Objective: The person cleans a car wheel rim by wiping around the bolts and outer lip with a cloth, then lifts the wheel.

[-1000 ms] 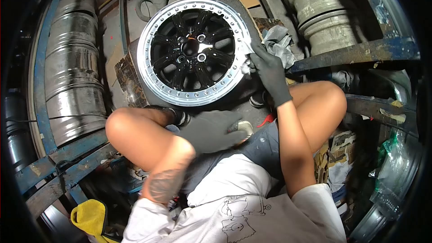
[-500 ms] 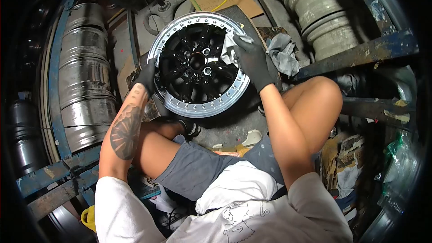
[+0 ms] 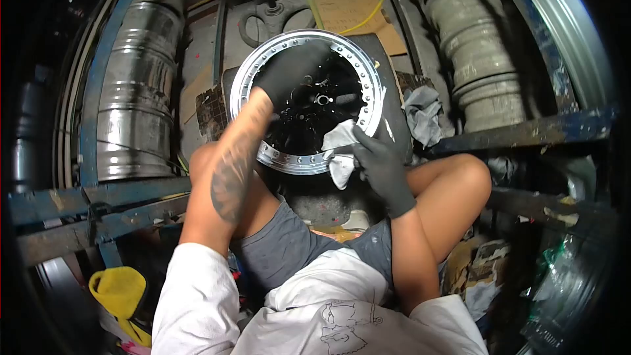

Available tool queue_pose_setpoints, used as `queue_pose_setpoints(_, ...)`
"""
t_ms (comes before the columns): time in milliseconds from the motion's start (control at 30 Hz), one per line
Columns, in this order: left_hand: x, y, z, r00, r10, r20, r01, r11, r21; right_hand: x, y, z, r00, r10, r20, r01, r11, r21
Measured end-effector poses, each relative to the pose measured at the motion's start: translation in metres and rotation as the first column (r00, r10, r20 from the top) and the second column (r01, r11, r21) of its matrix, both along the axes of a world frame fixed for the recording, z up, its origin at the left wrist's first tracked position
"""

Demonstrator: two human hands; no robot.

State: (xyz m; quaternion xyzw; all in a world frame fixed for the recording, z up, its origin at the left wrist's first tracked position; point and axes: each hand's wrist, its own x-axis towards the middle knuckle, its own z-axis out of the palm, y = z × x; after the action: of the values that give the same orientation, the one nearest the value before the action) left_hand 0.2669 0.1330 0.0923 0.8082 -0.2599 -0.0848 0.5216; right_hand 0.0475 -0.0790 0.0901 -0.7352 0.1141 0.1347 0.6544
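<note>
OK, what are your hands doing?

Left hand (image 3: 296, 72) is reaching over the wheel (image 3: 375, 92), glove blurring. Forearm is slanting up and inward from my lower left, wrist crossing the near-left side of the rim, fingers heading toward the far side.

Is the left gripping anything?

Can't tell. Blur is hiding the fingers, so opening and contact aren't reading either.

And the right?

Right hand (image 3: 381, 165) is pinching a white cloth (image 3: 340, 137), thumb and fingers closing on it. Wrist is sitting below and outboard of the fingers, forearm is rising from my lower right, fingers are pointing up and inward. Cloth is hanging over the near-right rim, its lower part drooping past the edge.

Where's the wheel?

It's lying face up in front of my bent knees, on a dark pad (image 3: 396, 115). Black spokes are showing inside the bright rim.

Anything beside it?

Grey cloth (image 3: 424, 115) is lying crumpled to the right, near the pad. Stacked metal barrels (image 3: 138, 92) are lining the left side.
</note>
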Motion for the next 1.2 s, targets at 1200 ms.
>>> queue_pose_setpoints(1200,-0.278,-0.040,-0.045,0.555,0.220,-0.802,-0.801,0.402,-0.444,-0.067,0.050,0.017,0.982,-0.027,-0.188,0.077,0.962,0.262)
